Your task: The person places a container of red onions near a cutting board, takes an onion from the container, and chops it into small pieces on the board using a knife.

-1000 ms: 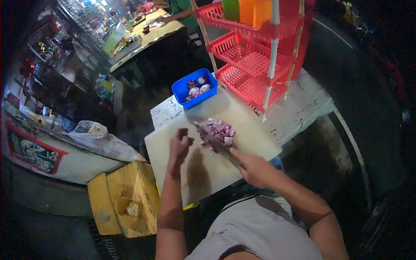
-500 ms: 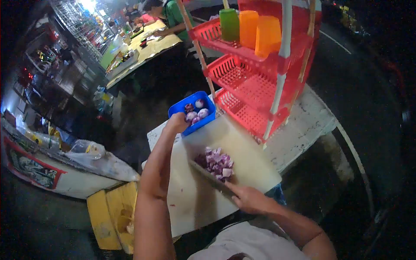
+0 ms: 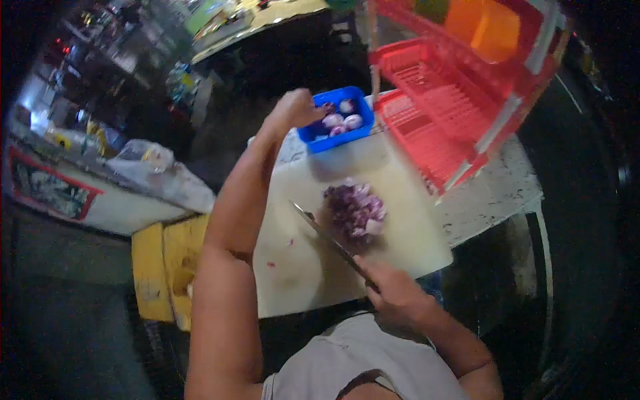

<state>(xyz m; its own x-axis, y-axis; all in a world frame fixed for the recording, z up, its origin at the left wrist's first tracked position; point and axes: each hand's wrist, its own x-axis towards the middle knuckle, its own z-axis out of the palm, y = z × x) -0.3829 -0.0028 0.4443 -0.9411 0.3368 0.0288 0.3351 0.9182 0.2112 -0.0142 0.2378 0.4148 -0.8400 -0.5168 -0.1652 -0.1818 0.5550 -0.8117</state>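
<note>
My right hand (image 3: 399, 293) is closed around the handle of a knife (image 3: 327, 237), whose blade slants up and left over the white cutting board (image 3: 293, 287). Beside the blade lies a pile of chopped red onion (image 3: 358, 210). At the far end of the board is a blue plastic container (image 3: 338, 143) with several whole peeled red onions (image 3: 353, 121) in it. My left hand (image 3: 297, 109) is at the container's left rim, a finger or thumb reaching over the edge. Blur hides whether those fingers grip anything.
A red plastic rack (image 3: 427, 107) stands behind the board on the worn white table (image 3: 497, 200), with an orange cup (image 3: 497, 37) on its upper shelf. Yellow crates (image 3: 152, 270) are at the left, below a white counter holding plastic bags (image 3: 150, 160).
The view has shifted, so the board and rack appear differently placed. My left hand has moved along the container's left rim toward its far side. The knife has come away from the onion pile.
</note>
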